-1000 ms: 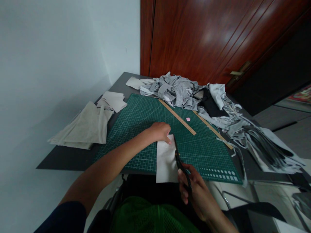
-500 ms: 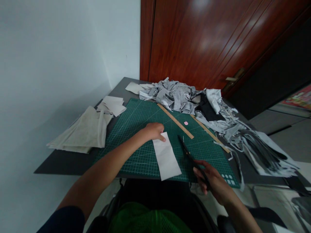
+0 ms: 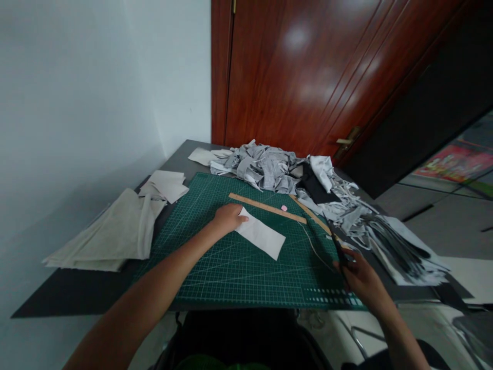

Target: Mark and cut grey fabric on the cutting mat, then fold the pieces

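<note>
My left hand (image 3: 228, 218) pinches one end of a white rectangular fabric piece (image 3: 264, 236) between thumb and fingers. That piece lies slantwise on the green cutting mat (image 3: 239, 280), its free end toward the lower right. At the mat's right side, my right hand (image 3: 362, 277) is wrapped round dark scissors (image 3: 337, 245), blades pointing away from me. A thin pale strip (image 3: 314, 247) curves over the mat from the ruler to the right hand; whether the hand holds it, I cannot tell. A wooden ruler (image 3: 265, 208) lies just beyond the fabric.
A small pink disc (image 3: 284, 208) and a second wooden ruler (image 3: 314, 215) lie farther back. Grey fabric scraps (image 3: 265, 167) are heaped at the rear. Folded grey cloth (image 3: 404, 249) is stacked at the right, cream cloth (image 3: 111, 231) at the left, beside white pieces (image 3: 167, 186).
The white fabric has turned, its free end swinging right and away from me. The near ruler now lies more crosswise. My right hand has moved right with the scissors, and the view has shifted.
</note>
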Demonstrator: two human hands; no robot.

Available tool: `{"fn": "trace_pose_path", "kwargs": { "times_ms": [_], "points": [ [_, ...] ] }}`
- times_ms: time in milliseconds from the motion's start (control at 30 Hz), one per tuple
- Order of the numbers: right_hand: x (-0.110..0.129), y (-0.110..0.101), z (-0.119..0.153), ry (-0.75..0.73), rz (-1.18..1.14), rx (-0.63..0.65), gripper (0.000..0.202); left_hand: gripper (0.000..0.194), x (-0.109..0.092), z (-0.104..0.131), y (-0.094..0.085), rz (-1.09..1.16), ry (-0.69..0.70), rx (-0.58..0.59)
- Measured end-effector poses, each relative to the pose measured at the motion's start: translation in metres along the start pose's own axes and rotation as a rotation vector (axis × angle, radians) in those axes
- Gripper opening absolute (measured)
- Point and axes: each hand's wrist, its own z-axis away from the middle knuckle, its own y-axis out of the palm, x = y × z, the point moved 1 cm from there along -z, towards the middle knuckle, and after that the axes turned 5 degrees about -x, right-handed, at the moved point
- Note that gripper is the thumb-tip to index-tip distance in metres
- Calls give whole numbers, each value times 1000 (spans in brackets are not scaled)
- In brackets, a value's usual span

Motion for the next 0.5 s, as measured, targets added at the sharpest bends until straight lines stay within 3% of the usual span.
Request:
{"fn": "trace_pose_path", "kwargs": {
  "times_ms": [133,300,500],
  "points": [
    [0,6,23,-38,-22,112,63,29,3,-3,1,-1,-11,-9],
    [-4,19,50,21,-17,207,52,28,5,-4,0,52,-24,-8],
    [-24,-5,33,67,17,51,55,28,2,-4,-5,8,-13,31]
  ]
}}
